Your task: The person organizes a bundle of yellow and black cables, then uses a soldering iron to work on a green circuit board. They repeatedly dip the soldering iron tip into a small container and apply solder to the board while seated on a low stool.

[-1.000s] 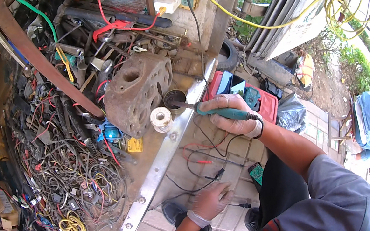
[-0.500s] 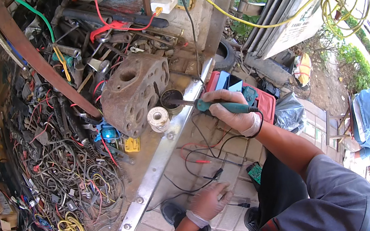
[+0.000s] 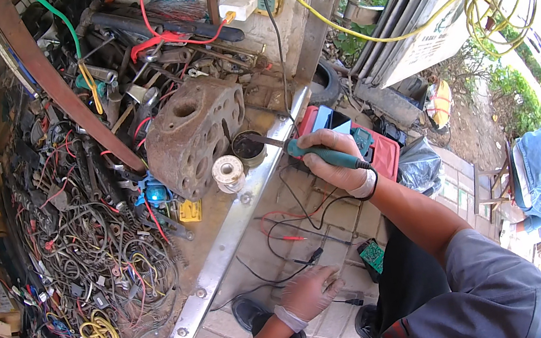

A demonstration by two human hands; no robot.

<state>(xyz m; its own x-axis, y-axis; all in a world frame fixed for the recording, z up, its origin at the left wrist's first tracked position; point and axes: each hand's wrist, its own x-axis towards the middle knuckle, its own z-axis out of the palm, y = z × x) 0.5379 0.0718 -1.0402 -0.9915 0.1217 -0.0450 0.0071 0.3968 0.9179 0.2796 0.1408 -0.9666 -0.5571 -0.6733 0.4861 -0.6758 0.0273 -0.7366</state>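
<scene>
Cluttered, metal-edged surface (image 3: 202, 245) spreads left of the right hand (image 3: 345, 176), clasped round a teal-handled tool (image 3: 329, 157); left hand's (image 3: 311, 294) grip I can't tell.

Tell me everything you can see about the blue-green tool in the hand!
The blue-green tool looks like a soldering iron. It has a plastic-looking handle and a thin, greyish metal shaft. A dark cord leaves the back end and bends past the wrist. The gloved right hand holds the handle. It points left, its tip at the mouth of a round tin; whether it touches, I can't tell.
</scene>
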